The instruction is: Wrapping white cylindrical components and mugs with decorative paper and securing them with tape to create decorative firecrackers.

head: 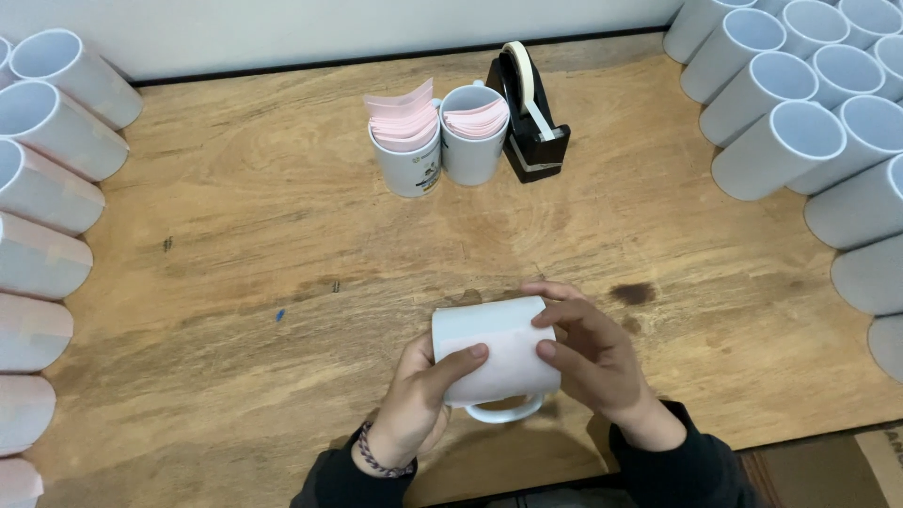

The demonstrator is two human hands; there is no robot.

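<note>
Left edge of the wooden table (pixel 235 245): a column of white mugs lying on their sides (pixel 42 198), several wrapped in pale pink paper. Centre front: a white mug (pixel 494 343) with a pink sheet against its side, held above the table, the left hand (pixel 419 395) closed on its left end, the right hand (pixel 593 353) pressing fingers on the sheet. Behind: two mugs of pink slips (pixel 442 136), a black tape dispenser (pixel 529 118); at right, stacked white mugs (pixel 809 113).

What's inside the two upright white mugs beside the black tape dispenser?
Both upright white mugs hold stacks of pale pink paper slips standing above the rims. Their lower ends and the mug bottoms are hidden.
</note>
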